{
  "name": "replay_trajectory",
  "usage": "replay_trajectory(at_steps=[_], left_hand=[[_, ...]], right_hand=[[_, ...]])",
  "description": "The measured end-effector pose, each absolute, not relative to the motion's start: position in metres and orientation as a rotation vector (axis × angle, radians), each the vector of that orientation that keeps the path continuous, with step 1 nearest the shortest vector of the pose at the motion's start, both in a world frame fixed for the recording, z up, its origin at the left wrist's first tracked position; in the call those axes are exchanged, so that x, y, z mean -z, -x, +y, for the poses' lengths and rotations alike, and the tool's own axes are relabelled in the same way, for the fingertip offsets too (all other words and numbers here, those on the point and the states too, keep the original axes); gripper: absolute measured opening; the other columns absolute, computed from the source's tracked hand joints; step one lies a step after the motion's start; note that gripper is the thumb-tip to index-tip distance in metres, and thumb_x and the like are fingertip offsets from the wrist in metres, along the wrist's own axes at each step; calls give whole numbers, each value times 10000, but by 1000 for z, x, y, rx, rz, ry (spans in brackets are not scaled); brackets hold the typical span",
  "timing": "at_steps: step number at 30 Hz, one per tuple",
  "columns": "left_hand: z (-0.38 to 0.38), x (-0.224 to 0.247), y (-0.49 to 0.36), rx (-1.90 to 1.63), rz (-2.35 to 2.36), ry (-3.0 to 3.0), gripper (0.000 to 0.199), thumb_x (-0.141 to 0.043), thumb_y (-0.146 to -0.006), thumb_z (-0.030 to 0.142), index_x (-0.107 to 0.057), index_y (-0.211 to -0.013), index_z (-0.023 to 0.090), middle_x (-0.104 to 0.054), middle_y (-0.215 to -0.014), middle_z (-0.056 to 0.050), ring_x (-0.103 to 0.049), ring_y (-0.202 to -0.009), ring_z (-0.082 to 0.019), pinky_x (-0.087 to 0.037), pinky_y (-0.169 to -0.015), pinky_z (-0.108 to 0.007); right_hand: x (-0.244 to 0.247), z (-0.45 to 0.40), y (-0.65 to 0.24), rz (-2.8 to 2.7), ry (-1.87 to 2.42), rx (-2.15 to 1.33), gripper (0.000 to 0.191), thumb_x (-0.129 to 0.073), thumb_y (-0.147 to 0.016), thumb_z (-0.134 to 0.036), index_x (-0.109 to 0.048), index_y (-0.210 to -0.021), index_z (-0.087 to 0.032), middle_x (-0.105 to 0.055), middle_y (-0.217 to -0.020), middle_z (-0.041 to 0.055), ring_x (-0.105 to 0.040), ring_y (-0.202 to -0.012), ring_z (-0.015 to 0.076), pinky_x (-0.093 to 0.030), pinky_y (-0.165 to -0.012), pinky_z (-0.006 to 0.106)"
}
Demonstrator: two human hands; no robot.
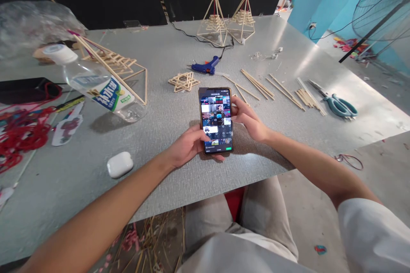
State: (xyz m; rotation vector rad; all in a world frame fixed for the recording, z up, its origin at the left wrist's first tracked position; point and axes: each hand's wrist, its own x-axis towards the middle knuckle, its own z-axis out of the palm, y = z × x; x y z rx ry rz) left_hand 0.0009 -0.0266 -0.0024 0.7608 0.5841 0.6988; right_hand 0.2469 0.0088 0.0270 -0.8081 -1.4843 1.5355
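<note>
A smartphone [216, 121] is held upright over the grey table's front edge, its lit screen showing a grid of small pictures. My left hand [188, 147] grips its lower left side, with the thumb over the screen's bottom left. On the right edge, my right hand [248, 119] closes its fingers against the phone. Just beyond it lie a small star of wooden sticks [184, 82] and a blue hot glue gun [205, 66]. Loose wooden sticks [258, 84] spread to the right of the phone.
Teal-handled scissors [341, 106] lie at right. Two stick pyramids [214, 21] stand at the back. A tilted plastic bottle [105, 89], a white earphone case [119, 164] and red cord [24, 132] are at left. The table [166, 175] ends before my lap; a fan [381, 8] stands beyond.
</note>
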Motion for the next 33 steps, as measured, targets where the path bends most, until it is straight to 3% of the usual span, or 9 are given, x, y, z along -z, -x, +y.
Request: replay_trajectory(at_steps=[5, 12, 19, 22, 25, 30, 33], left_hand=[[-24, 6, 0, -673, 559, -758, 462, -624, -1051, 323, -738, -1454, 129, -853, -1391, -224, -869, -1136, -443, -777, -837, -636], [-24, 3, -1, -674, 537, -756, 436, -643, -1040, 329, -776, -1393, 111, -879, -1315, -221, -880, -1090, -430, -782, -817, -608], [-27, 0, -1, -702, 562, -766, 479, -706, -883, 126, -779, -1354, 170, -888, -1285, -141, -879, -1062, -399, -791, -804, -606], [-24, 2, -1, -686, 538, -752, 403, -660, -1038, 281, -761, -1405, 151, -866, -1364, -194, -873, -1115, -421, -788, -820, -621], [-22, 3, -2, -669, 477, -761, 491, -586, -1138, 463, -740, -1470, 135, -831, -1453, -238, -859, -1200, -452, -788, -838, -621], [-22, 1, -2, -692, 467, -775, 494, -605, -1141, 488, -748, -1475, 154, -823, -1485, -222, -855, -1217, -455, -791, -824, -629], [-24, 0, -1, -698, 467, -773, 447, -645, -1088, 400, -769, -1427, 136, -845, -1426, -219, -868, -1156, -446, -786, -832, -650]], right_hand=[[-26, 8, -248, -1486, 803, -1541, 585, -698, -840, -349, -609, -1415, -281, -813, -1303, 90, -743, -1276, 379, -589, -1147, 665], [-25, 9, -247, -1465, 794, -1548, 596, -708, -827, -347, -610, -1412, -278, -818, -1336, 93, -742, -1300, 380, -564, -1188, 674], [-25, 10, -248, -1500, 793, -1528, 573, -702, -839, -371, -618, -1396, -271, -823, -1266, 84, -757, -1219, 361, -597, -1117, 625], [-25, 10, -247, -1494, 791, -1533, 578, -702, -839, -368, -610, -1403, -278, -826, -1279, 82, -756, -1236, 360, -595, -1125, 620], [-24, 10, -247, -1492, 788, -1525, 563, -701, -834, -368, -608, -1383, -282, -828, -1270, 79, -756, -1233, 357, -600, -1109, 603], [-26, 10, -247, -1507, 787, -1529, 542, -697, -839, -372, -605, -1363, -272, -839, -1230, 76, -766, -1163, 341, -606, -1065, 578], [-28, 9, -247, -1505, 784, -1531, 521, -695, -836, -367, -601, -1339, -270, -847, -1244, 79, -774, -1176, 339, -597, -1100, 589]])
